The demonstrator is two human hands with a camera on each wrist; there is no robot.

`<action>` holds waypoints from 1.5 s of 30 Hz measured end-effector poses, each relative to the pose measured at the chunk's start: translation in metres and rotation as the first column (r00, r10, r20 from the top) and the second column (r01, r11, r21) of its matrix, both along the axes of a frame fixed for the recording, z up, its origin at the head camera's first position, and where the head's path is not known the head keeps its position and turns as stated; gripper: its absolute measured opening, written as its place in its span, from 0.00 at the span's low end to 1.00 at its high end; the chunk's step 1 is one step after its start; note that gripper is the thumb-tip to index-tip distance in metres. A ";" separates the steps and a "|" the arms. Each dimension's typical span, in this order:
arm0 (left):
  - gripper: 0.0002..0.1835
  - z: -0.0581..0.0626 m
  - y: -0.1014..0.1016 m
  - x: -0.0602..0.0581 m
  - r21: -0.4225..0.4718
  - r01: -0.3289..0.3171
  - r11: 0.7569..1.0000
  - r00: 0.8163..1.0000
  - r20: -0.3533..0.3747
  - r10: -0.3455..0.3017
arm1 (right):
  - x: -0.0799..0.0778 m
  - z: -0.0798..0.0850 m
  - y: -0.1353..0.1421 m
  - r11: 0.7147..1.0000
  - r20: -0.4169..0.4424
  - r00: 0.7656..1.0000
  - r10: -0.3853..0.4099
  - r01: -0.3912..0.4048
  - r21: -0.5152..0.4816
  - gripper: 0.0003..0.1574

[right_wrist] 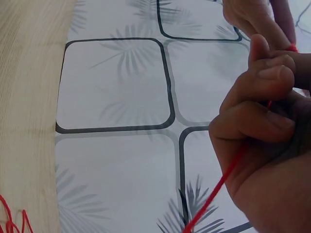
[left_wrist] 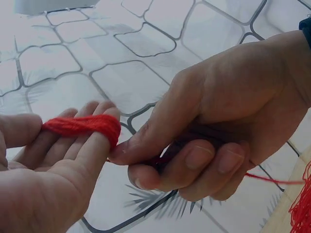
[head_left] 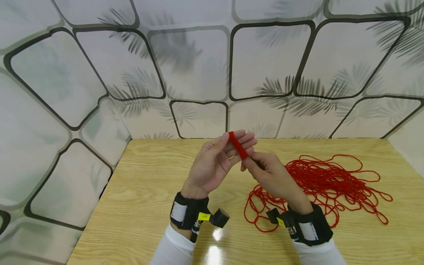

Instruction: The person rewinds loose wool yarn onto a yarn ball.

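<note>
Red yarn is wound in a flat band [head_left: 238, 145] across the fingers of my left hand [head_left: 212, 165], whose palm faces up. My left thumb presses the band's end against the index finger in the left wrist view. At the band's near end, my right hand [head_left: 269, 175] pinches the yarn between thumb and index finger. Its other fingers curl over the strand [right_wrist: 214, 194], which trails out below the hand in the right wrist view. A large tangled heap of red yarn [head_left: 331, 180] lies on the table to the right, partly behind my right hand.
The light wood table [head_left: 149, 191] ends at a wall covering [head_left: 198, 66] with dark outlined shapes and leaf prints. Each wrist wears a black strap [head_left: 190, 211] with a small camera block. Loose yarn loops [head_left: 261, 228] reach under my right wrist.
</note>
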State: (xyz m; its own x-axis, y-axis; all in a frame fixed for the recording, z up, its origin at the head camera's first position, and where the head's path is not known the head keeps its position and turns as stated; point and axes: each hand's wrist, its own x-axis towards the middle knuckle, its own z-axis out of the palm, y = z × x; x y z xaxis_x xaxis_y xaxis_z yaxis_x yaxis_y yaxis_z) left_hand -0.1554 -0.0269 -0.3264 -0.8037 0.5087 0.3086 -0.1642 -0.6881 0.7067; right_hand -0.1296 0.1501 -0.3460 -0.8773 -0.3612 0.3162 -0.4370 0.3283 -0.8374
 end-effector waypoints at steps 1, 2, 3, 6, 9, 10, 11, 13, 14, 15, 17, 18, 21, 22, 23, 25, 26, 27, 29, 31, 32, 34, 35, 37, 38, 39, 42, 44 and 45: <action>0.22 0.000 0.000 0.000 -0.013 -0.025 1.000 1.000 -0.009 0.025 | 0.001 0.001 0.000 1.000 -0.001 1.000 -0.004 0.004 0.017 0.12; 0.22 0.000 -0.001 0.000 -0.030 -0.049 0.998 0.999 -0.022 0.048 | 0.002 0.002 0.000 0.999 -0.003 1.000 -0.009 0.009 0.032 0.12; 0.22 0.000 -0.001 -0.001 -0.050 -0.069 0.996 0.997 -0.035 0.068 | 0.002 0.003 0.000 0.999 -0.006 1.000 -0.018 0.018 0.048 0.12; 0.22 -0.001 -0.001 -0.001 -0.126 -0.108 0.986 0.992 -0.078 0.099 | 0.004 0.006 0.001 0.995 -0.021 0.999 -0.047 0.048 0.085 0.12; 0.22 -0.002 -0.002 -0.001 -0.169 -0.105 0.980 0.991 -0.105 0.088 | 0.005 0.007 0.003 0.992 -0.022 0.997 -0.070 0.072 0.104 0.13; 0.22 -0.002 -0.002 -0.001 -0.174 -0.100 0.980 0.991 -0.108 0.082 | 0.005 0.007 0.003 0.991 -0.024 0.997 -0.077 0.079 0.109 0.13; 0.22 -0.002 -0.002 -0.001 -0.173 -0.096 0.980 0.991 -0.105 0.078 | 0.005 0.007 0.004 0.990 -0.024 0.996 -0.082 0.085 0.112 0.13; 0.21 -0.002 -0.003 -0.001 -0.161 -0.092 0.983 0.992 -0.095 0.077 | 0.005 0.006 0.006 0.990 -0.023 0.996 -0.087 0.089 0.114 0.13; 0.21 -0.002 -0.003 -0.002 -0.156 -0.092 0.983 0.993 -0.088 0.079 | 0.005 0.006 0.006 0.989 -0.023 0.996 -0.087 0.089 0.114 0.13; 0.21 -0.002 -0.004 -0.002 -0.153 -0.094 0.984 0.993 -0.083 0.082 | 0.005 0.006 0.006 0.989 -0.023 0.996 -0.087 0.089 0.115 0.13; 0.21 -0.003 -0.004 -0.002 -0.156 -0.101 0.983 0.993 -0.080 0.090 | 0.005 0.005 0.007 0.989 -0.021 0.996 -0.086 0.088 0.118 0.13; 0.21 -0.003 -0.004 -0.002 -0.168 -0.110 0.980 0.991 -0.091 0.096 | 0.005 0.006 0.007 0.989 -0.021 0.996 -0.086 0.088 0.121 0.13; 0.21 -0.003 -0.004 0.000 -0.260 -0.130 0.957 0.985 -0.143 0.095 | 0.007 0.007 0.008 0.986 -0.020 0.996 -0.091 0.093 0.136 0.13; 0.21 -0.003 -0.004 0.000 -0.305 -0.127 0.944 0.984 -0.162 0.080 | 0.007 0.008 0.008 0.985 -0.019 0.995 -0.093 0.095 0.142 0.13; 0.21 -0.003 -0.004 0.001 -0.352 -0.121 0.928 0.982 -0.177 0.060 | 0.008 0.009 0.009 0.985 -0.022 0.996 -0.092 0.094 0.147 0.12; 0.21 -0.003 -0.005 0.002 -0.444 -0.099 0.891 0.981 -0.196 0.011 | 0.010 0.012 0.010 0.983 -0.025 0.996 -0.091 0.094 0.155 0.12; 0.21 -0.003 -0.005 0.003 -0.481 -0.079 0.873 0.980 -0.197 -0.020 | 0.011 0.014 0.011 0.983 -0.024 0.996 -0.090 0.093 0.157 0.12; 0.20 -0.003 -0.005 0.003 -0.511 -0.055 0.858 0.980 -0.194 -0.052 | 0.013 0.015 0.012 0.984 -0.026 0.996 -0.085 0.088 0.154 0.12; 0.20 -0.004 -0.006 0.004 -0.546 -0.010 0.838 0.977 -0.185 -0.110 | 0.015 0.018 0.013 0.988 -0.023 0.997 -0.071 0.074 0.136 0.11; 0.19 -0.006 -0.005 0.004 -0.569 0.041 0.821 0.967 -0.184 -0.176 | 0.016 0.021 0.014 0.993 -0.018 0.999 -0.051 0.053 0.107 0.10; 0.19 -0.006 -0.005 0.004 -0.578 0.066 0.813 0.960 -0.186 -0.210 | 0.017 0.022 0.014 0.995 -0.018 0.999 -0.041 0.042 0.092 0.10; 0.19 -0.007 -0.004 0.004 -0.594 0.120 0.795 0.940 -0.190 -0.283 | 0.017 0.022 0.014 0.998 -0.029 0.999 -0.019 0.021 0.063 0.08; 0.19 -0.007 -0.004 0.004 -0.604 0.142 0.784 0.929 -0.192 -0.316 | 0.016 0.022 0.014 0.999 -0.035 0.999 -0.009 0.010 0.048 0.08; 0.18 -0.006 -0.004 0.004 -0.621 0.183 0.762 0.905 -0.196 -0.377 | 0.016 0.022 0.014 0.999 -0.047 0.999 -0.004 0.006 0.034 0.07; 0.18 -0.006 -0.004 0.005 -0.628 0.201 0.752 0.894 -0.196 -0.403 | 0.016 0.022 0.014 1.000 -0.050 0.999 -0.004 0.006 0.029 0.07; 0.18 -0.006 -0.005 0.005 -0.632 0.223 0.743 0.882 -0.195 -0.430 | 0.016 0.022 0.014 1.000 -0.050 0.999 -0.002 0.003 0.020 0.07; 0.18 -0.005 -0.005 0.005 -0.638 0.268 0.722 0.848 -0.200 -0.491 | 0.016 0.022 0.013 1.000 -0.050 0.999 0.001 -0.001 0.007 0.07; 0.17 -0.005 -0.005 0.005 -0.635 0.297 0.713 0.827 -0.201 -0.524 | 0.016 0.022 0.012 1.000 -0.058 0.998 0.001 0.000 0.004 0.07; 0.17 -0.005 -0.004 0.006 -0.636 0.306 0.708 0.817 -0.206 -0.538 | 0.015 0.022 0.012 1.000 -0.063 0.998 0.001 -0.001 0.003 0.07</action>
State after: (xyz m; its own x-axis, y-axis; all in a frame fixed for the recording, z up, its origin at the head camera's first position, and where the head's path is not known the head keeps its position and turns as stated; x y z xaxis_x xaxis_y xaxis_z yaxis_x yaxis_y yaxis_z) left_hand -0.1498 -0.0313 -0.3314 -0.3505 0.9338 0.0713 -0.0002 -0.0763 0.9971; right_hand -0.1143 0.1620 -0.3240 -0.8554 -0.3628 0.3697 -0.4890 0.3303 -0.8073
